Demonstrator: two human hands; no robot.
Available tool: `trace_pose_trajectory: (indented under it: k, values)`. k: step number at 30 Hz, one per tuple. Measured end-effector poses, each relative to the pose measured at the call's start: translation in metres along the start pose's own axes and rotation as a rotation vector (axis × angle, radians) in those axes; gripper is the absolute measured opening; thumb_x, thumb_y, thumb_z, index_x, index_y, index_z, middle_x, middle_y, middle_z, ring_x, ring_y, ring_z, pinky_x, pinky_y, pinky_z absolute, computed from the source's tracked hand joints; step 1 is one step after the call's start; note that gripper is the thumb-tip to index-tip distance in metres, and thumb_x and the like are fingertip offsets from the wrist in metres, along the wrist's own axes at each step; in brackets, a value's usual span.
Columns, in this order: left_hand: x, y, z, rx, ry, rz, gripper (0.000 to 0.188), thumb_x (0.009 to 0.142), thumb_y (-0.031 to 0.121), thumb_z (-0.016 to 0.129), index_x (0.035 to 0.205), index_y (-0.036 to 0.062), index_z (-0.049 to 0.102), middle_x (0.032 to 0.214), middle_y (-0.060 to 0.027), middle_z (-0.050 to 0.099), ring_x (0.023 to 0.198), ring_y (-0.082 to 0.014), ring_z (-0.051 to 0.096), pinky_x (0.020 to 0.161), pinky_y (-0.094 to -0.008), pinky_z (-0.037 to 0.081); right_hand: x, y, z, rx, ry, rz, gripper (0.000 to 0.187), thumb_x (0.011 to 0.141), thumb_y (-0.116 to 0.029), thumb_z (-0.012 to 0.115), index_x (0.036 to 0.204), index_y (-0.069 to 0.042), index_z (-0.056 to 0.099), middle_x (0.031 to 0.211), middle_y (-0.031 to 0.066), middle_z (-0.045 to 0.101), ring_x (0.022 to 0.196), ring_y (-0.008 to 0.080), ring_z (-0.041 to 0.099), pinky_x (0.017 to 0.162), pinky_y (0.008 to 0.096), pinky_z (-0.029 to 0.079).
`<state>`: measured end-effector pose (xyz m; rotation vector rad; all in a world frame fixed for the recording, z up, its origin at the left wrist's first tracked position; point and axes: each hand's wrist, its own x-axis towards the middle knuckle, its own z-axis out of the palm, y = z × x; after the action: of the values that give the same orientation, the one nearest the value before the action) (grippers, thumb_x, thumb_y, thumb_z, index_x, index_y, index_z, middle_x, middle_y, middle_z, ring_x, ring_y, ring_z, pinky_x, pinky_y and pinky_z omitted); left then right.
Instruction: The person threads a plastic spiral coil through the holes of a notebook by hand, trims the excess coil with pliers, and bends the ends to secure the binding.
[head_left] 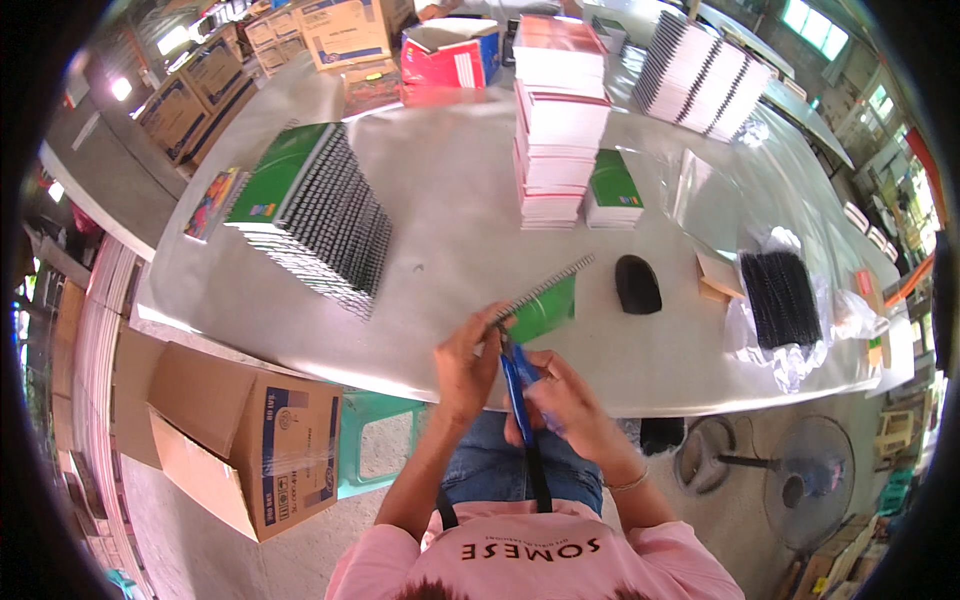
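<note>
My left hand (466,368) is closed on the near end of a green spiral-bound notebook (546,312), held tilted over the table's front edge. Its wire coil runs up along the far left side. In my right hand (568,402) is a pair of blue-handled pliers (515,385), with the jaws up at the coil's end beside my left fingers. Whether the jaws touch the wire I cannot tell. Motion blurs part of my right hand. A black rounded pad (638,284) lies right of the notebook.
On the grey table (440,220) stand a tall stack of green spiral notebooks (320,215), a pile of unbound books (563,130) and black coils (780,298) on plastic. A cardboard box (245,440), a green stool (372,440) and a fan (808,480) are below the front edge.
</note>
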<state>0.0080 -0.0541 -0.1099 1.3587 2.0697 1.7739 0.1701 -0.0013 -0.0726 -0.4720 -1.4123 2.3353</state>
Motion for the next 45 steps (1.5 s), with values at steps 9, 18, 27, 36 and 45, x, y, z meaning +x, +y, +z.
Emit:
trace_pose_trajectory:
  k: [9,18,27,36,45]
  values:
    - [0.041,0.067,-0.061,-0.013,0.135,-0.146,0.023,0.091,0.009,0.070,0.113,0.0022,0.071,0.079,-0.0016,0.069,0.068,-0.0041,0.059,0.058,-0.0239,0.052,-0.015,-0.048,-0.057,-0.627,0.141,-0.060,0.051,0.096,-0.026,0.062,0.140,-0.006,0.045,0.119,0.0091,0.056,0.109,0.0165,0.053,0.092,0.0323,0.044]
    - [0.194,0.108,-0.243,0.192,0.198,0.315,0.034,0.102,0.021,0.054,0.130,0.0021,0.061,0.103,-0.0071,0.067,0.087,-0.0087,0.058,0.082,-0.0255,0.048,-0.046,-0.059,-0.191,-1.441,0.932,-0.198,0.044,0.089,-0.015,0.068,0.130,-0.006,0.057,0.130,0.0192,0.053,0.126,0.0354,0.047,0.109,0.0437,0.034]
    - [0.284,0.093,-0.232,0.507,-0.332,0.259,0.047,0.094,0.021,0.035,0.126,0.0040,0.064,0.123,-0.0088,0.063,0.104,-0.0201,0.053,0.100,-0.0316,0.038,-0.038,-0.075,-0.178,-1.286,0.901,-0.360,0.027,0.091,-0.013,0.066,0.116,-0.004,0.066,0.114,0.0124,0.065,0.110,0.0276,0.060,0.097,0.0385,0.046]
    - [0.275,0.030,-0.200,0.762,-0.554,0.100,0.061,0.096,0.053,0.035,0.142,0.0162,0.053,0.146,-0.0162,0.042,0.130,-0.0340,0.044,0.116,-0.0440,0.028,-0.029,-0.083,-0.165,-1.281,0.864,-0.301,0.023,0.091,-0.012,0.065,0.112,-0.002,0.066,0.112,0.0122,0.066,0.105,0.0243,0.063,0.093,0.0364,0.047]
    - [0.235,0.041,-0.190,1.027,-0.517,-0.070,0.090,0.084,0.074,0.053,0.156,0.0262,0.027,0.159,-0.0199,0.021,0.146,-0.0419,0.025,0.117,-0.0519,0.028,-0.010,-0.081,-0.163,-1.331,0.783,-0.316,0.021,0.091,-0.016,0.066,0.110,-0.006,0.068,0.105,0.0116,0.066,0.102,0.0260,0.063,0.093,0.0385,0.046]
